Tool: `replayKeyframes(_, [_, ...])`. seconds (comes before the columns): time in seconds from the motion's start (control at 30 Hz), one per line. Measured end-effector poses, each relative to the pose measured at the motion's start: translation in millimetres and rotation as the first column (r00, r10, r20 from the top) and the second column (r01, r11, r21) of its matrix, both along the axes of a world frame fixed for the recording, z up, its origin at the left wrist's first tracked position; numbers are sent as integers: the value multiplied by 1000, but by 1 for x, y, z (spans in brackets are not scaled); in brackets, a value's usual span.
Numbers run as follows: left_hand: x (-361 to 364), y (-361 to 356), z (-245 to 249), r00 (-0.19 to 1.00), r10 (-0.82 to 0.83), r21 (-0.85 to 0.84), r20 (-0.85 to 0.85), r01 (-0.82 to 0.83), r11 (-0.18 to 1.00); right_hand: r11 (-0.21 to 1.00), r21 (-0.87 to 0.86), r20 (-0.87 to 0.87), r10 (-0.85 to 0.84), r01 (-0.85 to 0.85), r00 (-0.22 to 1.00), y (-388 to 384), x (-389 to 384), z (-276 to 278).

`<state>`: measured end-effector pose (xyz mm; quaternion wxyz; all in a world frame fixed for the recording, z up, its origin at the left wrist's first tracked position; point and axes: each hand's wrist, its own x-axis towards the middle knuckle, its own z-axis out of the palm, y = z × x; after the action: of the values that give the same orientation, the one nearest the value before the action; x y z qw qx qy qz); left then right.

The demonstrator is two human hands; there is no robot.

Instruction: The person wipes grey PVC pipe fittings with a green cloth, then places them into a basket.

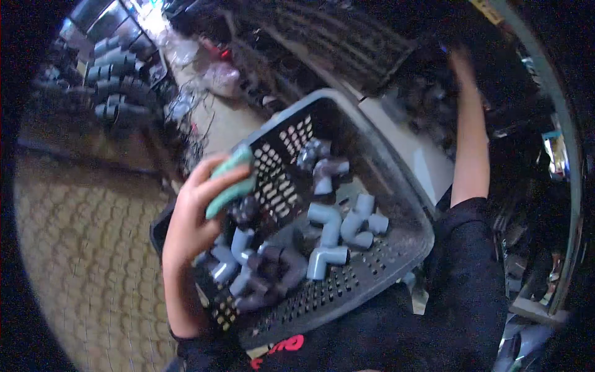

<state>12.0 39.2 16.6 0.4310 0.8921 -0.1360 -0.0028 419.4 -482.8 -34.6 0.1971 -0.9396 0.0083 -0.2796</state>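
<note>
My left hand (197, 208) is closed around a pale green, soft-looking pad (232, 183), perhaps a sponge. It hangs over the left side of a black perforated plastic basket (331, 307). Inside the basket lie several grey elbow pipe fittings (328, 223), and darker ones (279, 270) are heaped below the left hand. My right arm stretches away to the upper right. At its end my right hand (460, 62) is smeared by motion and half lost in shadow, close to a dark pile of small pieces (424, 102); its fingers cannot be made out.
Stacked grey pipe fittings (114, 77) stand at the far upper left. Patterned floor tiles (87, 260) spread out on the left. Plastic bags (220, 77) and tangled strands lie beyond the basket. A pale board (409, 139) lies along the basket's right side.
</note>
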Motion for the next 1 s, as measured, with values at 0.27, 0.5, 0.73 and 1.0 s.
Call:
replayKeyframes(0.27, [-5, -19, 2, 990, -72, -25, 120, 75, 997, 555, 446, -645, 743, -702, 178, 219, -277, 155])
replayKeyframes(0.5, [-13, -33, -2, 987, 156, -643, -47, -150, 751, 127, 98, -106, 988, -987, 117, 312, -319, 85])
replayKeyframes(0.73, [-42, -1, -41, 895, 165, 185, -414, -94, 978, 297, -26, -339, 896, -955, 288, 310, -313, 12])
replayKeyframes(1.0, [-43, -10, -90, 919, -178, 414, -353, 324, 850, 365, 507, -134, 928, -781, 347, 318, -305, 9])
